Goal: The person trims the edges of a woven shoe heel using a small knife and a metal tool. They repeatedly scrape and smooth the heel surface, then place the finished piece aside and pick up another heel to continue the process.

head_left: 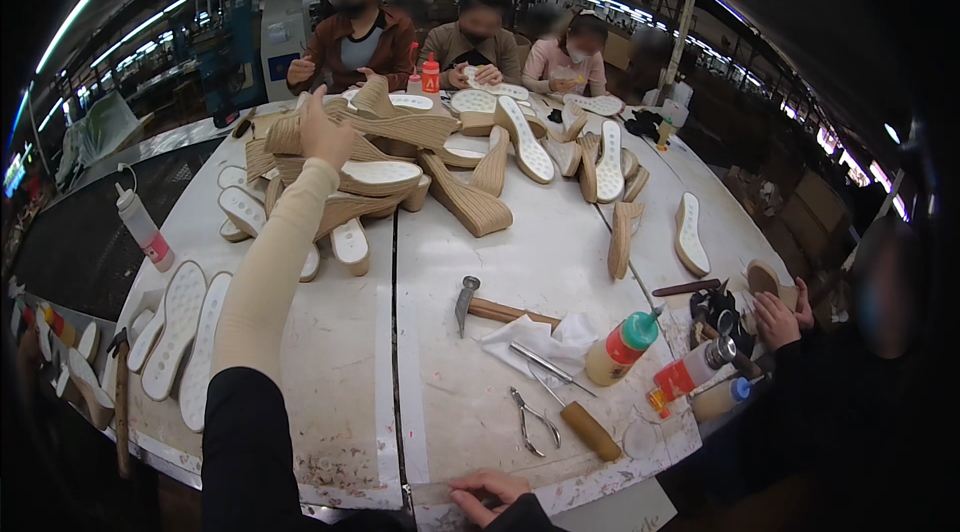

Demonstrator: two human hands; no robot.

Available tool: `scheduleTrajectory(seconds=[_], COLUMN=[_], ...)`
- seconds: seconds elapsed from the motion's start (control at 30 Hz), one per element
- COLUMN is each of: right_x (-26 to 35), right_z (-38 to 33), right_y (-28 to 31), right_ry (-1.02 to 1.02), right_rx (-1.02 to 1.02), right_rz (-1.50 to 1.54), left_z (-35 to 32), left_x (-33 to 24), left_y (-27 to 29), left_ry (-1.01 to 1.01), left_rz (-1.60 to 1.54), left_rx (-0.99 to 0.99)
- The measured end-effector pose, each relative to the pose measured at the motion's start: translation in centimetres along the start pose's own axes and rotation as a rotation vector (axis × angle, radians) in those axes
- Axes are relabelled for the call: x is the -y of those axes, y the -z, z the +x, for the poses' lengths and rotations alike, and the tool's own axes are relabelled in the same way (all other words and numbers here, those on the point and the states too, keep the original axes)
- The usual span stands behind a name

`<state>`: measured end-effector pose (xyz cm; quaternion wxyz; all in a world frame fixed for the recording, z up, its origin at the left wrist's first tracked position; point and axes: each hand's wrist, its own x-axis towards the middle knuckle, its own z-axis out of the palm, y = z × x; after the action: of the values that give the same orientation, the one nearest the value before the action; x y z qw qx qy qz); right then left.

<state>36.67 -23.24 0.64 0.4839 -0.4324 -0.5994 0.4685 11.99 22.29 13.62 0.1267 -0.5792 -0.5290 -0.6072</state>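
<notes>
My left arm, in a beige sleeve, stretches over a heap of wedge shoe soles (390,177) with ribbed tan sides and white tops. Far out over the heap, my left hand (327,135) is closed on a tan wedge sole (285,136) at the left side; some of its fingers are hidden. My right hand (492,490) rests at the near table edge, fingers loosely bent and apart, holding nothing visible. Beyond it lie metal nippers (535,422), an awl with a wooden handle (590,432), and a hammer (505,311) beside a white cloth (540,342).
Flat white-topped soles (172,332) lie left of my arm, near a squeeze bottle (145,227). A green-capped glue bottle (622,348) and a red-labelled bottle (692,368) stand at right. Several people sit across the table; another person's hands (778,320) hold a sole at right.
</notes>
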Motion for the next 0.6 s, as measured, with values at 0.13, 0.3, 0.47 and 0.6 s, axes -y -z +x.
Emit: scheduleTrajectory(seconds=[0.13,0.3,0.47,0.6], right_x=[0.4,0.5,0.7,0.8], right_z=[-0.3,-0.3,0.0,0.1], right_y=[-0.4,-0.5,-0.8,-1.4], right_ry=[0.018,0.028,0.018,-0.016], right_rx=[-0.027,-0.021,-0.003,-0.03], right_rz=[-0.022,-0.081,-0.153,-0.24], left_z=[-5.5,-14.7,-23.1,-24.2], left_x=[-2.0,-5.2,-6.0,-5.2], left_y=[5.2,10.8,12.5,12.2], left_ry=[-0.074,0.117,0.246,0.041], left_rz=[-0.155,-0.426,-0.316,-0.299], left_rx=[0.267,0.207,0.601,0.804])
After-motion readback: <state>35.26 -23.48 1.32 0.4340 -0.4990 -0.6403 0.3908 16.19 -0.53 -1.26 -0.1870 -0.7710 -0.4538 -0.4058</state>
